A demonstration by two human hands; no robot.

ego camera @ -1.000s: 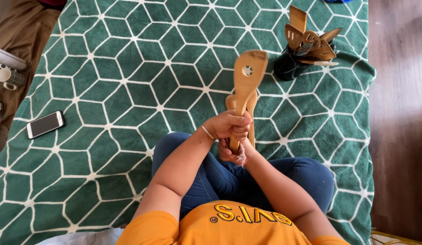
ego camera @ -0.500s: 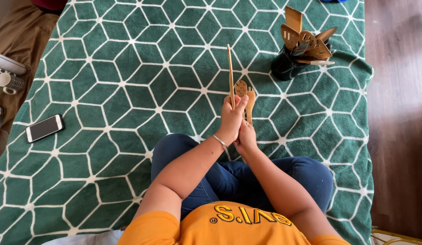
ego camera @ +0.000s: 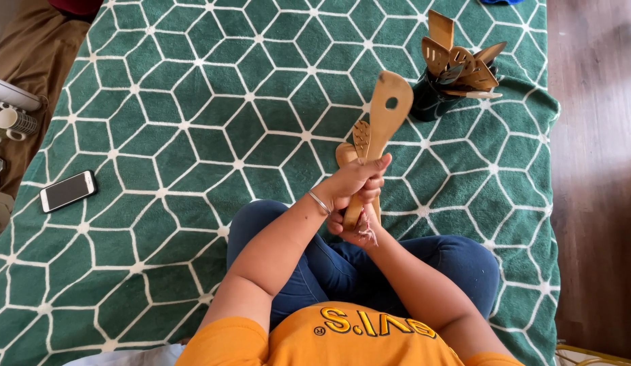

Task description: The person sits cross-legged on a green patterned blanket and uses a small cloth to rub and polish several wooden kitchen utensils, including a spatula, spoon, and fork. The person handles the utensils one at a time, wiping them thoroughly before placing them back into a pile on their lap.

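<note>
I sit cross-legged on a green blanket (ego camera: 193,102) with a white hexagon pattern. My left hand (ego camera: 356,181) grips the handle of a wooden spatula with a hole (ego camera: 385,112), its blade pointing away from me. My right hand (ego camera: 356,227) is just below, closed around the bottoms of the handles and a bit of string. Two more wooden utensils (ego camera: 356,144), one slotted, stand in the same bunch behind the spatula.
A dark holder (ego camera: 434,98) with several wooden utensils (ego camera: 461,57) stands at the blanket's far right. A phone (ego camera: 68,191) lies on the left. Mugs (ego camera: 13,122) sit at the left edge. Wooden floor (ego camera: 597,169) runs along the right.
The spatula has turned from edge-on to showing its flat face, tilting to the right. My hands have stayed together over my lap.
</note>
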